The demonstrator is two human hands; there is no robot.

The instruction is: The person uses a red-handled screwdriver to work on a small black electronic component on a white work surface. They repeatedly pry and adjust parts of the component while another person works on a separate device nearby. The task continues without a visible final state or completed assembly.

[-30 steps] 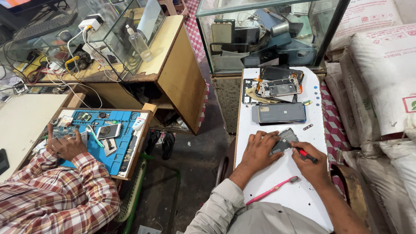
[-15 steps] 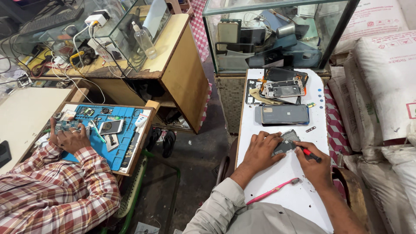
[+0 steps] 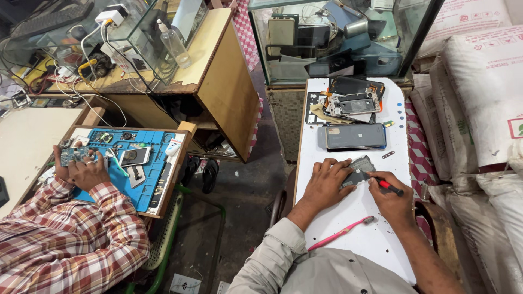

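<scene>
Two hands work on a small grey phone part [image 3: 358,170] on the narrow white table [image 3: 348,218].

The part lies near the table's middle, just below a dark phone [image 3: 355,136] lying flat. The left hand [image 3: 326,182] rests with fingers spread, their tips pressing the part's left edge; the right hand [image 3: 391,197] pinches a red-handled tool [image 3: 388,186] between thumb and fingers, its tip on the part. Since the earlier frames both hands have kept this same hold and place, and the part has not shifted. A pink toothbrush [image 3: 342,233] lies nearer the body, opened phone frames [image 3: 353,102] lie farther up. At left, another person's hands [image 3: 81,166] hold a green board over a blue mat [image 3: 150,179], as before.
</scene>
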